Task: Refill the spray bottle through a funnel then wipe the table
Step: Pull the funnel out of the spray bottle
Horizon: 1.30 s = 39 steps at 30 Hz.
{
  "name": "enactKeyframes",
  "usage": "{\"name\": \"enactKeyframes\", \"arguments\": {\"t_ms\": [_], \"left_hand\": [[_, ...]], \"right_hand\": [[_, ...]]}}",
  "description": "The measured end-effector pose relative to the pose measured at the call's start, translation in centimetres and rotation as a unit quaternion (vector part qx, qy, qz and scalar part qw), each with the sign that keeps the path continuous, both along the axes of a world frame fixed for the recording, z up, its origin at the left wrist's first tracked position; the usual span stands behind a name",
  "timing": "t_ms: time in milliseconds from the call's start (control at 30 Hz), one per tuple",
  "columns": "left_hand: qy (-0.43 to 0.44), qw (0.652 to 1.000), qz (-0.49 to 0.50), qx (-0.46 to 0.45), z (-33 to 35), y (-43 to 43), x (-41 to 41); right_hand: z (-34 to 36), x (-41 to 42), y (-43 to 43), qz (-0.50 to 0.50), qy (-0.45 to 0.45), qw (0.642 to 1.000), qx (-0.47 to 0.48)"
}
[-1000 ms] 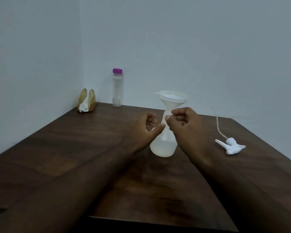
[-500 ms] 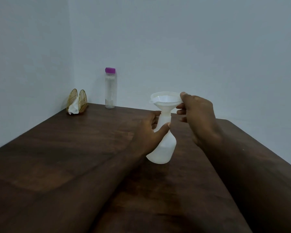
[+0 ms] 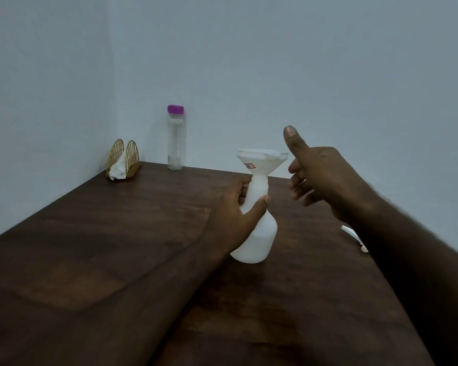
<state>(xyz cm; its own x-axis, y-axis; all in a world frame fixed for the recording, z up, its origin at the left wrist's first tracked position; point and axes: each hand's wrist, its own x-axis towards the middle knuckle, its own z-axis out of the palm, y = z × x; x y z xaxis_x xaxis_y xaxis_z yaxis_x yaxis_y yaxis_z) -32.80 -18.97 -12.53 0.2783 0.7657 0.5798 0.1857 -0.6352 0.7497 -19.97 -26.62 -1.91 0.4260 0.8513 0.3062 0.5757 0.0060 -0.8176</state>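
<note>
A white spray bottle without its head stands tilted on the dark wooden table. A white funnel sits in its neck. My left hand grips the bottle's neck just under the funnel. My right hand hovers to the right of the funnel, thumb up beside the rim, fingers loosely spread and holding nothing. The white spray head lies on the table to the right, mostly hidden behind my right forearm.
A clear bottle with a purple cap stands at the back by the wall. A gold napkin holder with white tissue sits in the back left corner. Walls close off the table's far and left sides.
My right hand has let go of the funnel rim and drawn a little to the right. My left hand keeps its grip on the bottle's neck, and the bottle now leans.
</note>
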Motion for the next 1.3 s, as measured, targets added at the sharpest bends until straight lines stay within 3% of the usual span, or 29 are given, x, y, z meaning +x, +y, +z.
{"name": "enactKeyframes", "arguments": {"t_ms": [233,600,767,933,1300], "left_hand": [[-0.011,1.000,0.017,0.024,0.1,-0.4,-0.1],[-0.021,1.000,0.001,0.013,-0.1,-0.3,-0.3],[-0.020,1.000,-0.002,0.017,-0.2,-0.3,-0.4],[-0.024,0.999,-0.003,0.026,-0.3,-0.3,-0.4],[-0.021,0.999,-0.011,0.031,-0.2,-0.6,-0.6]], "right_hand": [[0.9,-0.2,-0.1,0.089,0.026,0.994,-0.049],[-0.3,1.6,0.9,0.106,0.107,0.988,-0.045],[0.1,1.2,1.5,0.131,0.249,0.960,-0.006],[-0.7,1.6,2.0,0.126,0.304,0.944,0.019],[-1.2,1.6,1.3,0.153,0.282,0.947,0.002]]}}
